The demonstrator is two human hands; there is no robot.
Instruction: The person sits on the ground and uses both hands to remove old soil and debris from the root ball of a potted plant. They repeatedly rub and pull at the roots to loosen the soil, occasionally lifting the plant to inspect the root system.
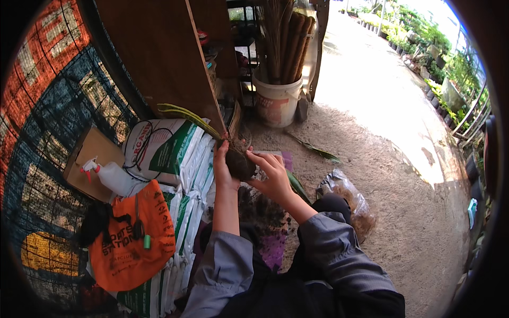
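A potted-size plant with long yellow-edged leaves (193,117), like a snake plant, is held up before me, its leaves pointing to the upper left. My left hand (223,167) cups the dark root ball (239,163) from the left. On the other side, my right hand (272,173) has its fingertips and thumb against the ball. Fine pale roots (237,144) stick out near the base of the leaves. Below the hands, loose dark soil (262,210) lies scattered over a purple sheet (272,250) on the ground.
Stacked white-and-green sacks (167,151) stand at left, with a spray bottle (115,177) and an orange bag (135,242) on them. A clear plastic bag of brown fibre (354,202) and a cut leaf (312,148) lie at right. Behind stands a white bucket (277,103) of rolled fibre poles.
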